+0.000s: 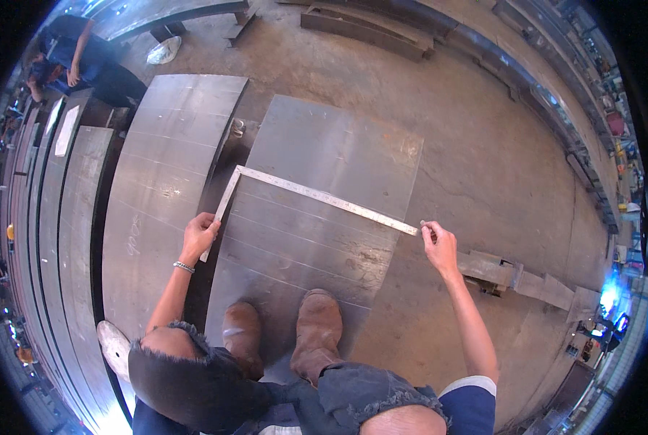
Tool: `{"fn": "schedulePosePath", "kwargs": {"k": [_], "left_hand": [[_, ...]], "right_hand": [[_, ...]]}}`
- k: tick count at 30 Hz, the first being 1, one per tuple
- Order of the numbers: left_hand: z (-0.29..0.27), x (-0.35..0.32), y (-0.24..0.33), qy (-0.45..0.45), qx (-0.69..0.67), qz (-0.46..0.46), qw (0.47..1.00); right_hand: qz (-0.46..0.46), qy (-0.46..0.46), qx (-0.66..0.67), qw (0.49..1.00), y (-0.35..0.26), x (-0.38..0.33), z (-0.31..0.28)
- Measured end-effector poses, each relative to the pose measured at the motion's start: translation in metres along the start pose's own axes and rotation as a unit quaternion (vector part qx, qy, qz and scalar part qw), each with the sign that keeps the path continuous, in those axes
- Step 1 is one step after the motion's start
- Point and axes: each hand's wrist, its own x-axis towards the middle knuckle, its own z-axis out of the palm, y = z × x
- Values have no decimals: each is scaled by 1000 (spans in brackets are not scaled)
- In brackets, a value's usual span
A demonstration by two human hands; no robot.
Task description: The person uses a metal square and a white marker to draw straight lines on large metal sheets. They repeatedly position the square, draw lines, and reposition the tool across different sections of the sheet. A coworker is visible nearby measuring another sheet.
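A steel carpenter's square [324, 198] lies across a flat grey steel plate [338, 138], its long blade running to the right over the plate's edge. Pale parallel lines cross the plate below the blade. My left hand [200, 235] pinches the short leg of the square along the plate's left side. At the far tip of the long blade, my right hand [440, 246] has thumb and fingers pressed together. A small pale bit shows at those fingertips, too small to name. Both my brown boots [318, 322] are on the plate.
A second marked steel plate [171, 159] lies to the left, with long steel beams [84, 196] beyond it. Another person [84, 54] bends over at the upper left. A steel piece [498, 272] lies at right, near a bright welding glow [610, 293]. More beams [367, 32] line the back.
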Motion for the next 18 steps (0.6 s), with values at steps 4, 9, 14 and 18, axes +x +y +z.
{"fn": "schedulePosePath", "kwargs": {"k": [4, 9, 14, 18], "left_hand": [[-12, -14, 5, -32, -84, -43, 995], [-16, -21, 1, -58, -166, -57, 983], [-16, -10, -6, -91, -193, -61, 975], [-20, -10, 12, -145, -207, -53, 966]], "right_hand": [[18, -2, -13, 1000, -3, -2, 3], [27, 37, -80, 996, -25, -6, -3], [35, 99, -81, 991, -69, -18, -29], [29, 73, 82, 994, -173, -35, -66]]}}
